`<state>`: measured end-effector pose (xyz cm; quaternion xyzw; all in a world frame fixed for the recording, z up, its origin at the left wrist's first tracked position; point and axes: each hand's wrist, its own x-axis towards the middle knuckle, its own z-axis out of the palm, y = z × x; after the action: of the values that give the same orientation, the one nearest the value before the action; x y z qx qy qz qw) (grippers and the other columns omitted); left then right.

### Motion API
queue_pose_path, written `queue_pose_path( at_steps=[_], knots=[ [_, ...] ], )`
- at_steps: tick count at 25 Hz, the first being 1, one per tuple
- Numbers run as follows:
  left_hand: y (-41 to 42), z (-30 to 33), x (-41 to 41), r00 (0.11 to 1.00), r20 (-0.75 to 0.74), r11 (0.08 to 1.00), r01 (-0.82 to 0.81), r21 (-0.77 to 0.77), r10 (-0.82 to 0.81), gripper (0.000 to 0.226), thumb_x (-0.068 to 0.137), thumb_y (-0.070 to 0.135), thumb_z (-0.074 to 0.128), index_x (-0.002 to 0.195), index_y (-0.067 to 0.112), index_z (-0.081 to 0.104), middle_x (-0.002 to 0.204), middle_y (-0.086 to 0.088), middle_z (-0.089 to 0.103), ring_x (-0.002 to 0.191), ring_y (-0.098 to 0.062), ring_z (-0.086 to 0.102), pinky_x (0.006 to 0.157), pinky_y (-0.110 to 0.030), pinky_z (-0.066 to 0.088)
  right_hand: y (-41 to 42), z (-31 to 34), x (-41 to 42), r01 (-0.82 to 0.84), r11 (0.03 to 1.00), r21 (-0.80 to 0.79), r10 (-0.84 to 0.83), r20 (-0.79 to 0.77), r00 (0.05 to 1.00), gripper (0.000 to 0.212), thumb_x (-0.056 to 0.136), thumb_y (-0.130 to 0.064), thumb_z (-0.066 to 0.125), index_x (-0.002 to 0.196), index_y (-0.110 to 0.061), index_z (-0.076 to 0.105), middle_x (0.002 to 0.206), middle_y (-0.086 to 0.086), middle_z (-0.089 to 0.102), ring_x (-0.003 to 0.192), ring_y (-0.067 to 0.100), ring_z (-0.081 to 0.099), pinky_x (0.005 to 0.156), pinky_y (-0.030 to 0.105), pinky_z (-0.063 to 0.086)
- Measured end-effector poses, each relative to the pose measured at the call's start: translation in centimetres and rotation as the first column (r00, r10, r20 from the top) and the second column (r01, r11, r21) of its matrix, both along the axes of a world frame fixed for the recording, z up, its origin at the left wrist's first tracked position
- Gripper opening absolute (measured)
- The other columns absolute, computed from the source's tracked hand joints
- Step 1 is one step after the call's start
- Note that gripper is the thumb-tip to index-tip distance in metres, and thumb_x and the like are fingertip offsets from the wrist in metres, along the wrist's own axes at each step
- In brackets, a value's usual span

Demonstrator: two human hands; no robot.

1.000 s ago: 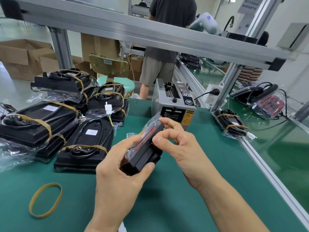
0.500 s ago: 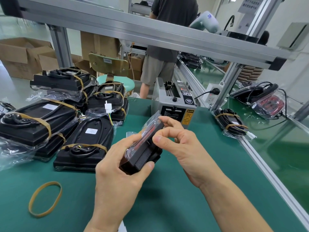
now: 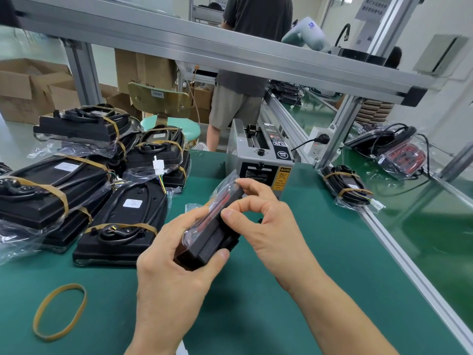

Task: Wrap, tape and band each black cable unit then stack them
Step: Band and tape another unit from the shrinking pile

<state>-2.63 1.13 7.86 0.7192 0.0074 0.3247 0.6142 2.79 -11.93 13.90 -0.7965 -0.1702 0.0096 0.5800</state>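
**Both hands on 1 black unit, mid-bench**

My forearms come in from the bottom of the frame and meet at centre, above the green bench mat (image 3: pixel 320 252). My left hand (image 3: pixel 174 275) sits low centre, palm toward me, curled round the near end of a black cable unit (image 3: pixel 212 237), thumb clamped on its lower corner. The unit tilts up and away from me, with a clear plastic bag (image 3: pixel 225 187) wrapped round its upper part, loose at the far end. My right hand (image 3: pixel 271 226) is just right of it, wrist bent, thumb and forefinger pinching the bag against the unit's side, other fingers curled above.

No real containers here except the bags: the finished stack (image 3: pixel 84 180) at left holds bagged, banded units piled on each other. 1 more bagged cable bundle (image 3: pixel 348 185) lies at the right edge of the mat. A loose rubber band (image 3: pixel 60 311) lies flat at lower left. The tape dispenser (image 3: pixel 258 157) stands just behind my hands.
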Motion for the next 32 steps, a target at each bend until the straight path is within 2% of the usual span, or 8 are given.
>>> queue_pose_path(
  at_steps=[6,8,11,17,25,28,30,32],
  knots=[
    [0.0,-0.1,0.1,1.0,0.018,1.0,0.018,-0.007,-0.018,0.061,0.054,0.018,0.081,0.108,0.039,0.066,0.105,0.002,0.071,0.099,-0.015,0.066,0.087,-0.021,0.05,0.4,-0.2,-0.4,0.07,0.997,-0.04,-0.069,0.021,0.997,0.023,0.08,-0.02,0.072,0.061,-0.03,0.065,0.127,-0.026,0.05,0.119,-0.011,0.044,0.089,0.003,0.029],
    [-0.1,0.0,0.1,0.999,0.029,1.0,0.031,-0.004,-0.031,0.06,0.054,0.018,0.08,0.108,0.039,0.066,0.107,0.003,0.07,0.103,-0.015,0.065,0.089,-0.024,0.05,0.4,-0.5,-0.2,0.091,0.993,0.077,-0.086,-0.063,0.994,0.017,0.079,-0.014,0.073,0.078,-0.029,0.065,0.122,-0.018,0.054,0.117,-0.005,0.049,0.087,0.004,0.034],
    [-0.2,0.1,-0.2,0.998,0.051,0.999,0.035,0.01,-0.035,0.061,0.054,0.016,0.081,0.108,0.039,0.067,0.107,0.008,0.07,0.103,-0.012,0.065,0.089,-0.018,0.048,0.2,-0.7,0.1,0.1,0.948,0.301,-0.025,-0.241,0.97,0.037,0.082,-0.007,0.071,0.109,-0.027,0.055,0.116,-0.007,0.06,0.113,0.007,0.054,0.092,0.017,0.043],
    [0.2,0.2,-0.7,0.998,0.051,0.999,0.035,-0.026,-0.034,0.064,0.052,0.011,0.083,0.104,0.046,0.067,0.104,0.01,0.071,0.098,-0.009,0.066,0.086,-0.013,0.048,0.1,-1.3,0.0,-0.008,0.993,0.119,0.018,-0.08,0.997,0.061,0.066,-0.021,0.084,0.116,-0.035,0.051,0.114,-0.017,0.058,0.103,-0.011,0.051,0.076,-0.003,0.034],
    [2.6,0.8,-0.5,0.971,0.044,0.967,0.237,-0.091,-0.234,0.07,0.04,0.002,0.085,0.102,0.032,0.073,0.094,0.0,0.075,0.081,-0.01,0.07,0.076,-0.02,0.055,-1.2,0.4,2.8,-0.203,0.97,-0.135,0.209,0.036,0.977,0.067,0.062,-0.037,0.085,0.118,-0.044,0.05,0.103,-0.021,0.051,0.087,-0.006,0.049,0.079,0.009,0.04],
    [3.8,0.0,-0.1,0.947,0.095,0.888,0.322,-0.328,-0.308,0.068,0.04,-0.009,0.07,0.101,0.021,0.074,0.094,-0.009,0.074,0.081,-0.021,0.072,0.074,-0.033,0.057,-3.4,0.4,3.5,-0.234,0.971,-0.045,0.231,-0.049,0.972,0.074,0.063,-0.034,0.08,0.127,-0.044,0.044,0.118,-0.022,0.055,0.105,-0.005,0.054,0.095,0.023,0.042],
    [3.6,-0.7,-0.1,0.913,0.188,0.747,0.405,-0.528,-0.363,0.066,0.045,-0.014,0.055,0.099,0.017,0.075,0.096,-0.011,0.074,0.081,-0.025,0.072,0.072,-0.04,0.057,-4.8,0.0,3.0,-0.381,0.91,-0.163,0.366,-0.114,0.924,0.088,0.063,-0.03,0.083,0.138,-0.041,0.037,0.133,-0.023,0.051,0.126,-0.006,0.045,0.109,0.028,0.033],
    [2.9,-1.3,0.0,0.869,0.278,0.596,0.486,-0.64,-0.41,0.065,0.051,-0.009,0.042,0.101,0.016,0.075,0.101,-0.013,0.073,0.087,-0.028,0.071,0.071,-0.042,0.057,-5.1,-0.2,2.2,-0.478,0.848,-0.229,0.455,-0.148,0.878,0.078,0.066,-0.023,0.086,0.133,-0.034,0.047,0.126,-0.012,0.06,0.121,0.007,0.055,0.106,0.037,0.042]
  ],
)
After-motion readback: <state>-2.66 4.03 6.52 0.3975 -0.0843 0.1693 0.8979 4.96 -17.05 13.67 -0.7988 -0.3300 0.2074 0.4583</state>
